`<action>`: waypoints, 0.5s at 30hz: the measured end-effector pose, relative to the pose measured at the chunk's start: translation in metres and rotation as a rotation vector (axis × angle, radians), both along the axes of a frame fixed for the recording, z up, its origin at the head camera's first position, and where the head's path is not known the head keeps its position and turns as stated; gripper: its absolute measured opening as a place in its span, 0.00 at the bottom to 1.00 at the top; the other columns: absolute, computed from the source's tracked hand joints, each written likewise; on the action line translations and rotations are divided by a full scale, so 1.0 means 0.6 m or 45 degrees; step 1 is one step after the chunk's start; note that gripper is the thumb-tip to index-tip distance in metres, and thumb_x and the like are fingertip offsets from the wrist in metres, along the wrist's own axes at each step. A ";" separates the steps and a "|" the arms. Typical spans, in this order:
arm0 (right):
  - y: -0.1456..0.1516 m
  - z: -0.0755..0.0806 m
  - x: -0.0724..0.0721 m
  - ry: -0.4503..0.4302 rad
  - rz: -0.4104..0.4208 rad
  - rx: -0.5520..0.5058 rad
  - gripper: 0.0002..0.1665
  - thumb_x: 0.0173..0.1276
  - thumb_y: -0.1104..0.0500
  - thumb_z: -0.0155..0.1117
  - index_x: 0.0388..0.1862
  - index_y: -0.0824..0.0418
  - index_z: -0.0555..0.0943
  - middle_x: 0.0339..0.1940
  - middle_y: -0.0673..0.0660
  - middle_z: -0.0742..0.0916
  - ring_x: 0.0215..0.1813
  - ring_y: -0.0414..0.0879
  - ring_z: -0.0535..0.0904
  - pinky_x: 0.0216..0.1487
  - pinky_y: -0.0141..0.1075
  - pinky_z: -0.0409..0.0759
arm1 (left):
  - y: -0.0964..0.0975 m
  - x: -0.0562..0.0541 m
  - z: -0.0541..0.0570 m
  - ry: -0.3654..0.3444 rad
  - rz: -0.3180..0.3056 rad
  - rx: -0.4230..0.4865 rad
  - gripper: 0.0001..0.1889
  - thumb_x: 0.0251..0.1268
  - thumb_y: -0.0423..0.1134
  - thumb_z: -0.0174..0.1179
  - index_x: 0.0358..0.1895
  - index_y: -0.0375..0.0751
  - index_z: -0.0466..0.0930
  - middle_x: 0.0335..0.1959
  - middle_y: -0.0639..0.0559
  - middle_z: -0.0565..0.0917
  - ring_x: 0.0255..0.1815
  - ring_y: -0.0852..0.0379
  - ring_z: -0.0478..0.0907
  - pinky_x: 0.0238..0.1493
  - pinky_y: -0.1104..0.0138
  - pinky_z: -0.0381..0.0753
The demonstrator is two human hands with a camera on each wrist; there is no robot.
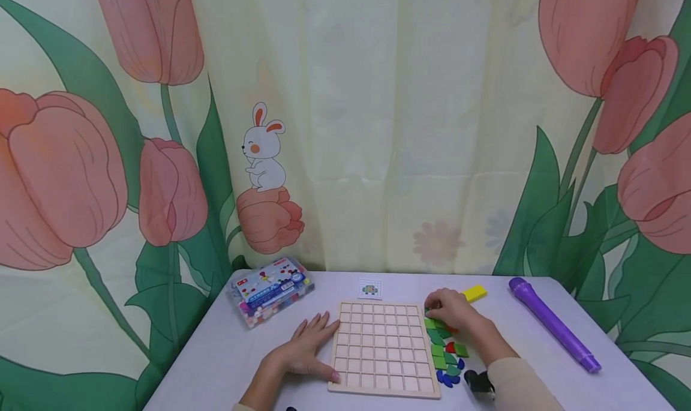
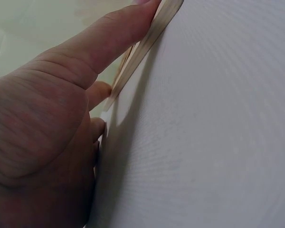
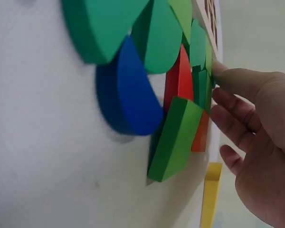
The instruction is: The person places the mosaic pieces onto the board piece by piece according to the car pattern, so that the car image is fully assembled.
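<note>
1. Head view: the board (image 1: 384, 350) lies flat on the table (image 1: 216, 369). The left hand (image 1: 305, 351) spreads along its left edge, thumb on the near corner, fingers outstretched. Across the board, the right hand (image 1: 453, 309) reaches over the far end of the pieces (image 1: 450, 359) heaped along its right edge; I cannot tell whether it pinches one. Beyond the board is a card (image 1: 370, 289); left of that, a box (image 1: 272, 291). Right of the board are a yellow block (image 1: 475, 293), partly behind the right hand, a purple rod (image 1: 556, 326) and, against the sleeve (image 1: 520, 382), a black thing (image 1: 479, 382), too dark to identify.

2. Left wrist view: the thumb covers part of the board's edge; the top of the frame cuts both off.

3. Right wrist view: fingertips meet the pieces beside the board, the contact hidden. A blue piece (image 3: 133, 95) is nearer the camera; the board shows only as a sliver.
</note>
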State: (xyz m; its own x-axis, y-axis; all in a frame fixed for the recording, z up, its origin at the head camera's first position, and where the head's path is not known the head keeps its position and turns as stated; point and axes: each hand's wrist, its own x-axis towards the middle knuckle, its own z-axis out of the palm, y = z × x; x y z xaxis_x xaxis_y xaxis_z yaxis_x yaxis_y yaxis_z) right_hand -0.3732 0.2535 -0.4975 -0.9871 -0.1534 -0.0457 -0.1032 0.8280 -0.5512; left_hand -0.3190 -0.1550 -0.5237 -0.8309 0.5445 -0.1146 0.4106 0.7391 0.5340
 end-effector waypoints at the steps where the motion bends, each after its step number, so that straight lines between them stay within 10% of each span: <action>1: -0.001 0.001 0.000 -0.007 0.008 -0.010 0.07 0.68 0.59 0.74 0.45 0.53 0.88 0.38 0.50 0.84 0.43 0.47 0.76 0.48 0.40 0.79 | 0.000 0.000 0.000 0.000 0.000 0.004 0.63 0.44 0.73 0.75 0.84 0.54 0.55 0.87 0.40 0.48 0.88 0.37 0.39 0.83 0.36 0.35; 15: -0.007 0.004 -0.005 0.075 0.015 -0.210 0.06 0.69 0.64 0.72 0.42 0.54 0.86 0.38 0.49 0.85 0.42 0.46 0.78 0.47 0.37 0.81 | 0.000 -0.002 -0.002 0.001 0.000 -0.005 0.63 0.45 0.73 0.75 0.84 0.55 0.55 0.87 0.40 0.48 0.88 0.37 0.39 0.83 0.36 0.35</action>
